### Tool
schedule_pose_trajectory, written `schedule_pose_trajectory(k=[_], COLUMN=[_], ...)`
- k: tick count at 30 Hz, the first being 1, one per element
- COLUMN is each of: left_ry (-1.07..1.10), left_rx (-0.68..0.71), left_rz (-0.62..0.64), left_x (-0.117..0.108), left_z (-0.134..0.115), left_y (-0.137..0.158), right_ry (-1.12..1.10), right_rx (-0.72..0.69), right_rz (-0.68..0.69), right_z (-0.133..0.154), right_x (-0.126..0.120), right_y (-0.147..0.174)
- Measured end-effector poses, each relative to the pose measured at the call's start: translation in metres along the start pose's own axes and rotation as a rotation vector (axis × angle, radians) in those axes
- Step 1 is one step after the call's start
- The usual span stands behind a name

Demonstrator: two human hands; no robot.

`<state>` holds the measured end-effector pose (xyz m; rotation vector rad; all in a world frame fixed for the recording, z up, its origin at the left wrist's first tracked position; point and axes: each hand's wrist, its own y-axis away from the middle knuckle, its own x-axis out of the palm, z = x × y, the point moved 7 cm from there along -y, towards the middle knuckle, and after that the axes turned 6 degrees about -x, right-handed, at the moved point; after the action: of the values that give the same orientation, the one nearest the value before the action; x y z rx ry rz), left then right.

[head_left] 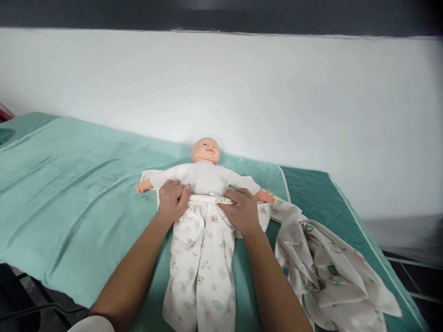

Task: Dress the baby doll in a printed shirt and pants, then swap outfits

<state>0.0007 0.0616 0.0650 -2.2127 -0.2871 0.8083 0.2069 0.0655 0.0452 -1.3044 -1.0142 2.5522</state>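
A baby doll (205, 159) lies on its back on a teal sheet (76, 193), head toward the wall, arms spread. It wears a white top and white printed trousers (202, 263). My left hand (173, 199) grips the trousers' waistband at the doll's right hip. On the other hip my right hand (242, 211) holds the same waistband, fingers pressed flat over the cloth.
A crumpled printed blanket (328, 272) lies to the right of the doll's legs, reaching the bed's near right corner. A white wall (277, 101) runs behind the bed. The floor drops away at the lower left and far right.
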Motion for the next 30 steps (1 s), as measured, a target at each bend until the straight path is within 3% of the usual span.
schedule_pose_trajectory(k=[8,16,20,26,30], left_ry=[-0.042,-0.096,-0.078,-0.065,-0.034], left_rx=[-0.086,-0.324,-0.422,-0.463,-0.463], left_rz=[-0.039,0.031,0.102,0.102,0.088], left_x=[-0.011,-0.018,-0.015,-0.012,-0.012], left_z=[0.015,0.028,0.036,0.038,0.038], left_y=[0.019,0.037,0.046,0.045,0.044], right_ry=[-0.12,-0.148,-0.138,-0.267,-0.169], right_rx=[0.044,0.25,0.278,0.325,0.316], right_rz=[0.137,0.296,0.306,0.441,0.366], right_z=[-0.016,-0.035,-0.032,-0.012,0.001], right_x=[0.004,0.01,0.004,-0.007,-0.013], right_y=[-0.001,0.012,0.018,0.045,0.06])
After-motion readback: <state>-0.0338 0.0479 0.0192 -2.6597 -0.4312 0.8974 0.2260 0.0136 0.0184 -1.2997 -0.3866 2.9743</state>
